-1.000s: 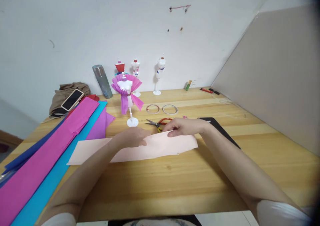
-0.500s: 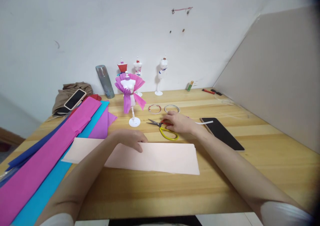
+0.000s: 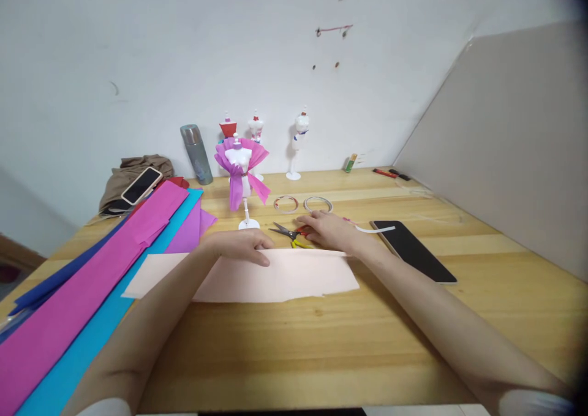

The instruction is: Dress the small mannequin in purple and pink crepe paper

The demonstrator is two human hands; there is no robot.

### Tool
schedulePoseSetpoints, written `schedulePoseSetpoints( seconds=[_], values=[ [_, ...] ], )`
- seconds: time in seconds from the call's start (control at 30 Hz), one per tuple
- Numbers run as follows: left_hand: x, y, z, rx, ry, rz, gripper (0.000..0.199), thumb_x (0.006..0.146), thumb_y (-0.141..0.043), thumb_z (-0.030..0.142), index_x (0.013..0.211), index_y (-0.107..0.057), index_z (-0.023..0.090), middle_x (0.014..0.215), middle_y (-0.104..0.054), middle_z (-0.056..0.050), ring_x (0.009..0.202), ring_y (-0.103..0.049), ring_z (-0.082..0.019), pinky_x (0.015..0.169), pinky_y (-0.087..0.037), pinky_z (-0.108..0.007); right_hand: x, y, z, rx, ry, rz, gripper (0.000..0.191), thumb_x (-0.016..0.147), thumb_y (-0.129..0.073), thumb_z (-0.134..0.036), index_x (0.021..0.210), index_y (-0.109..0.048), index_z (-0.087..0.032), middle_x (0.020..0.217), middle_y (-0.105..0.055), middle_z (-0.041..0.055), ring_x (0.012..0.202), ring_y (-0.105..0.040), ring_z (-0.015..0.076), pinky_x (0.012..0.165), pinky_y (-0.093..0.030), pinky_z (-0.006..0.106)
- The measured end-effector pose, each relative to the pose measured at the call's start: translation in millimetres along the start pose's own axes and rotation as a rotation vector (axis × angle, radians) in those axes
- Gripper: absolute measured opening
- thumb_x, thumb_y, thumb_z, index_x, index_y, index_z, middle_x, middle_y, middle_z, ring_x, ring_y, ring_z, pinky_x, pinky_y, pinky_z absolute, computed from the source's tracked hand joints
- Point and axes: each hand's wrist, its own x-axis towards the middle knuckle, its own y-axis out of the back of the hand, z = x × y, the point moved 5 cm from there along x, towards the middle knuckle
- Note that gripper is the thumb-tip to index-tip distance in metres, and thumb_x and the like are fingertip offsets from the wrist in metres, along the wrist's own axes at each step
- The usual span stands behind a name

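My left hand [image 3: 242, 245] grips the far edge of a folded sheet of pale pink crepe paper [image 3: 280, 278], thumb on top and fingers behind it. That edge is raised off the table, and the near edge looks uneven. My right hand [image 3: 328, 229] rests over the red handle of a pair of scissors [image 3: 290, 232], fingers stretched out and lying on it. The scissors' blades point left; the paper and my hand hide most of the yellow handle. Just behind stands a small white dress form [image 3: 239, 158] wrapped in purple and pink paper.
Magenta crepe paper [image 3: 82, 293] and blue crepe paper [image 3: 96, 336] lie at left. Two tape rings [image 3: 318, 204] are behind my right hand. A dark tablet [image 3: 413, 250] with a white strip [image 3: 374, 230] lies right. A flask [image 3: 196, 155] stands by the wall.
My left hand has moved up slightly and lifted the pale pink paper's far edge, which now covers part of the yellow handle. My right hand's fingers have straightened a little over the scissors.
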Motion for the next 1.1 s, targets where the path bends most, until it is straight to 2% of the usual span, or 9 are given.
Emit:
schedulePoseSetpoints(
  seconds=[0.1,0.17,0.33,0.43,0.57,0.7,0.9,1.0,1.1],
  values=[
    [-1.0,5.4,-0.4,-0.009,-0.007,0.056,0.017,0.078,-0.066,0.033,0.074,-0.06,0.017,0.069,-0.053,0.004,0.066,-0.048,-0.012,0.058,-0.034,-0.021,-3.0,5.1,-4.4,0.027,0.041,0.058,0.032,0.098,-0.055,-0.022,0.125,-0.069,-0.018,0.114,-0.068,0.0142,0.101,-0.065,0.0243,0.083,-0.046,0.031],
    [-3.0,5.3,1.2,-0.044,-0.011,0.024,0.019,0.078,-0.068,0.035,0.076,-0.062,0.018,0.07,-0.055,0.003,0.066,-0.05,-0.012,0.058,-0.036,-0.021,-4.6,7.4,-8.8,0.089,0.084,0.047,0.029,0.1,-0.052,-0.029,0.117,-0.073,-0.019,0.109,-0.068,0.0125,0.097,-0.065,0.0231,0.081,-0.046,0.031],
    [-17.3,-0.5,16.5,-0.136,-0.056,-0.211,0.026,0.079,-0.073,0.036,0.066,-0.059,0.017,0.062,-0.051,0.003,0.06,-0.047,-0.012,0.054,-0.036,-0.022,-7.2,10.9,-16.1,0.196,0.068,-0.076,0.051,0.084,-0.071,-0.032,0.134,-0.064,-0.021,0.117,-0.068,0.0124,0.11,-0.065,0.0291,0.087,-0.048,0.033],
    [-25.6,0.1,23.6,-0.143,-0.071,-0.276,0.026,0.08,-0.071,0.032,0.064,-0.057,0.017,0.061,-0.051,0.003,0.059,-0.047,-0.012,0.055,-0.037,-0.024,-8.7,11.7,-19.7,0.225,0.05,-0.123,0.056,0.085,-0.067,-0.025,0.14,-0.059,-0.021,0.123,-0.067,0.0136,0.108,-0.067,0.0277,0.087,-0.048,0.032],
    [-27.6,6.9,20.8,-0.06,-0.048,-0.204,0.021,0.078,-0.067,0.03,0.066,-0.055,0.018,0.063,-0.05,0.002,0.061,-0.048,-0.013,0.054,-0.036,-0.024,-9.4,9.9,-23.6,0.22,0.085,-0.091,0.05,0.09,-0.056,-0.02,0.14,-0.06,-0.021,0.118,-0.068,0.014,0.1,-0.067,0.0257,0.082,-0.046,0.032],
    [-26.3,12.4,13.0,-0.033,0.003,-0.136,0.017,0.08,-0.064,0.032,0.077,-0.06,0.016,0.074,-0.058,0.001,0.069,-0.054,-0.014,0.06,-0.04,-0.023,-11.6,11.4,-21.0,0.238,0.114,-0.011,0.03,0.096,-0.048,-0.024,0.12,-0.066,-0.018,0.108,-0.067,0.0131,0.091,-0.065,0.0226,0.075,-0.044,0.03],
    [-29.8,14.8,12.6,-0.186,-0.024,-0.131,0.024,0.084,-0.067,0.04,0.088,-0.065,0.016,0.085,-0.065,-0.001,0.079,-0.06,-0.016,0.067,-0.047,-0.022,-15.6,16.8,-5.7,0.633,0.085,0.082,0.018,0.098,-0.048,-0.033,0.108,-0.057,-0.021,0.091,-0.067,0.0048,0.078,-0.059,0.0189,0.069,-0.045,0.03],
    [-32.3,15.3,11.5,-0.221,-0.03,-0.136,0.028,0.085,-0.069,0.043,0.084,-0.066,0.016,0.08,-0.065,-0.001,0.076,-0.06,-0.015,0.066,-0.046,-0.022,-10.2,12.1,0.2,0.844,0.123,0.084,0.024,0.095,-0.054,-0.039,0.113,-0.056,-0.022,0.098,-0.067,0.0049,0.083,-0.061,0.0194,0.074,-0.05,0.031],
    [-32.6,16.6,11.1,-0.205,-0.044,-0.121,0.028,0.086,-0.068,0.043,0.084,-0.068,0.016,0.08,-0.065,-0.001,0.076,-0.059,-0.015,0.068,-0.046,-0.023,-2.8,13.1,9.0,1.005,0.159,0.18,0.036,0.091,-0.06,-0.045,0.118,-0.057,-0.022,0.107,-0.065,0.0071,0.092,-0.062,0.0203,0.084,-0.053,0.035]
  ],
)
